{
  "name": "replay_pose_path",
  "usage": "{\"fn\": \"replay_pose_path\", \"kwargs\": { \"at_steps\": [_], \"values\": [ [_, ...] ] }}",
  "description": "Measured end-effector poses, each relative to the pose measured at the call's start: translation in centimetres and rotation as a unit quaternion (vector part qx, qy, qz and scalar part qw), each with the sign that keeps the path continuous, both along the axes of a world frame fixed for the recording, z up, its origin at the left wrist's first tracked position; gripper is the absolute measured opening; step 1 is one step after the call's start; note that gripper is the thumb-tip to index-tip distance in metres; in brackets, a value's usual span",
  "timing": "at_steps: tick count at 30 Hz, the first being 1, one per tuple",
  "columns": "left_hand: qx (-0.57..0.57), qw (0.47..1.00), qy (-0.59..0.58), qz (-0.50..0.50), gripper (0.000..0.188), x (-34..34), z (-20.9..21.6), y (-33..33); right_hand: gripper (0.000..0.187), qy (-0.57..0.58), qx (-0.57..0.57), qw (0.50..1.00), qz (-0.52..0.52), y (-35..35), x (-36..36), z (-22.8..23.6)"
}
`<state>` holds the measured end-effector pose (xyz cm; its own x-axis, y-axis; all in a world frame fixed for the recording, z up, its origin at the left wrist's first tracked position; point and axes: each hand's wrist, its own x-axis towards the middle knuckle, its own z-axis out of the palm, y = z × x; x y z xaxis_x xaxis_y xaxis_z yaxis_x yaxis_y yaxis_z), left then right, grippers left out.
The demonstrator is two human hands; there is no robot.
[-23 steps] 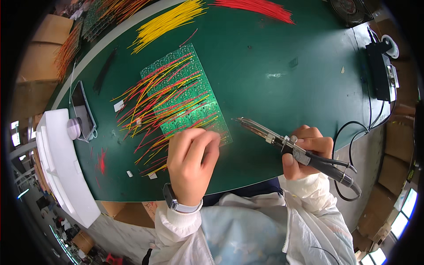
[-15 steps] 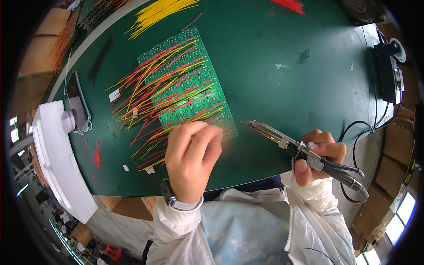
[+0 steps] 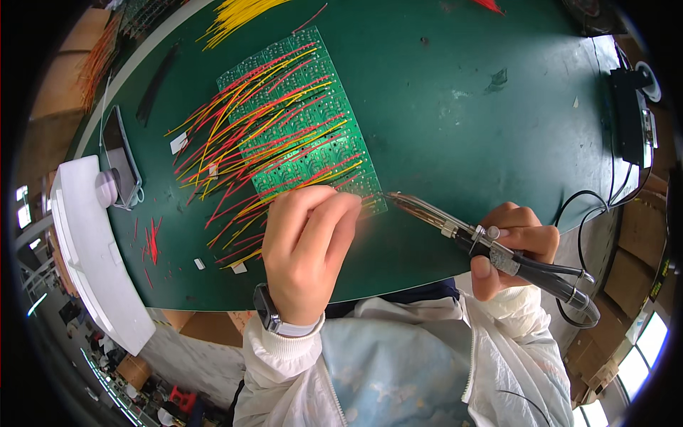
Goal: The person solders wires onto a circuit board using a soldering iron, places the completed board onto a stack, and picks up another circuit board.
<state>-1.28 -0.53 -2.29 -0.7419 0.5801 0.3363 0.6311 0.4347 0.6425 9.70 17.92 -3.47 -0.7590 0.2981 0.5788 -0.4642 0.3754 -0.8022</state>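
A green circuit board panel [image 3: 313, 165] lies on the bench, its rows carrying many red and yellow wires [image 3: 249, 128] that fan out to the left. Over its near right corner, my left hand [image 3: 306, 238] is closed in a pinch; a short red wire end shows at the fingertips, the rest hidden behind my fingers. My right hand [image 3: 516, 245] grips a soldering iron [image 3: 491, 249] with a thin metal feed tube along its barrel. The iron's tip points left and reaches the board's right edge, close to my left fingertips.
Bundles of loose yellow wires [image 3: 238, 20] and red wires [image 3: 488, 6] lie at the far side. A phone [image 3: 122, 160] leans by a white foam block [image 3: 96, 256] at left, near red wire scraps [image 3: 151, 242]. A black device [image 3: 629, 117] with cables stands at right.
The iron's tip has come in to the board's right edge by my left fingertips. The board and bench sit slightly higher in view. My left hand keeps its pinch.
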Motion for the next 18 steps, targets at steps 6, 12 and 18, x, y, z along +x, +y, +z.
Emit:
{"fn": "replay_pose_path", "kwargs": {
  "at_steps": [6,12,18],
  "values": [
    [-0.020,1.000,0.004,-0.005,0.020,-0.04,0.12,0.06,0.039,0.006,0.004,1.000,0.000,0.00,-0.03,-0.23],
    [-0.005,1.000,0.000,0.014,0.018,0.19,-0.32,0.09,0.038,-0.007,-0.009,1.000,-0.002,-0.09,0.10,0.06],
    [0.010,1.000,-0.006,0.013,0.024,0.25,-0.80,0.01,0.038,-0.015,-0.005,1.000,-0.013,-0.20,0.08,0.10]
  ]
}}
